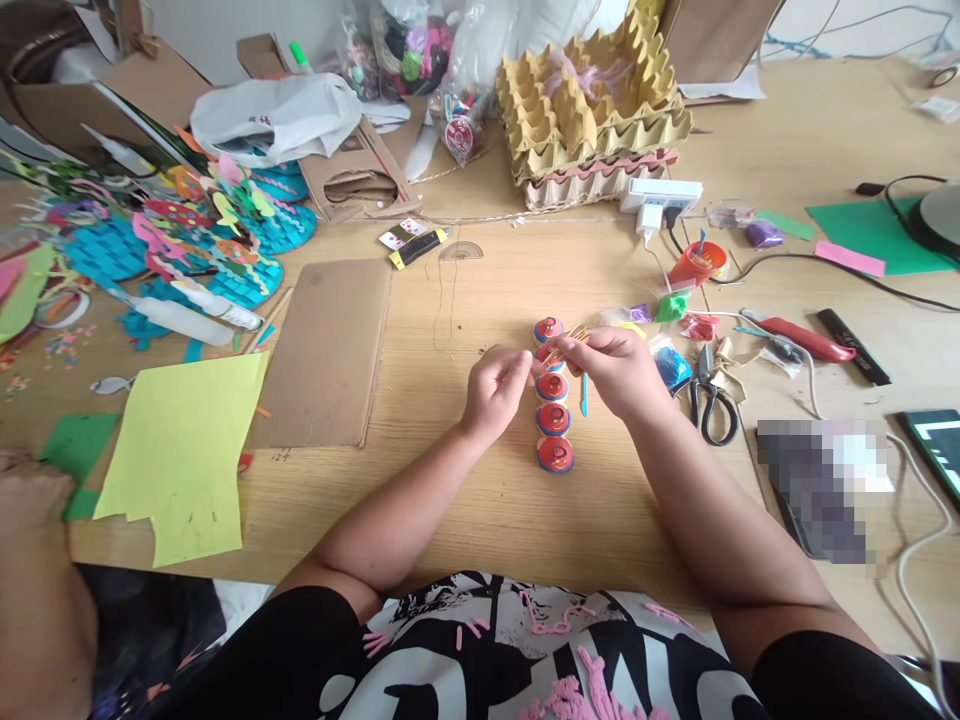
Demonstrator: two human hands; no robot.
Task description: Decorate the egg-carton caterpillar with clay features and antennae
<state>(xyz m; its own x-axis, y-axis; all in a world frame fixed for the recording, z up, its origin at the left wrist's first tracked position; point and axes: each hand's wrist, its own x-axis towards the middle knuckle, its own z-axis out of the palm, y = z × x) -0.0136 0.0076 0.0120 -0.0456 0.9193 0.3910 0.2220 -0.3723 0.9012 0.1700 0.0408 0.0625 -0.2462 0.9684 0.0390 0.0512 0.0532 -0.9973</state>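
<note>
My right hand (619, 372) is pinched on several thin toothpicks (576, 338), which fan out from its fingertips. Close by, my left hand (496, 390) has its thumb and fingers pressed together; what they hold, if anything, is too small to make out. Both hands hover above a column of small red and blue domes (553, 420), each with a dark and yellow mark on top. The upper domes are partly covered by my fingers and the toothpicks. A thin blue stick (584, 395) lies beside the column, under my right hand.
Right of my hands lie black-handled scissors (705, 400), clay packets (673, 305) and an orange cup (699, 262) holding sticks. Cardboard (322, 350) and yellow paper (184, 450) lie left. Egg trays (592, 110) are stacked behind. Another person's arm (37, 560) rests at far left.
</note>
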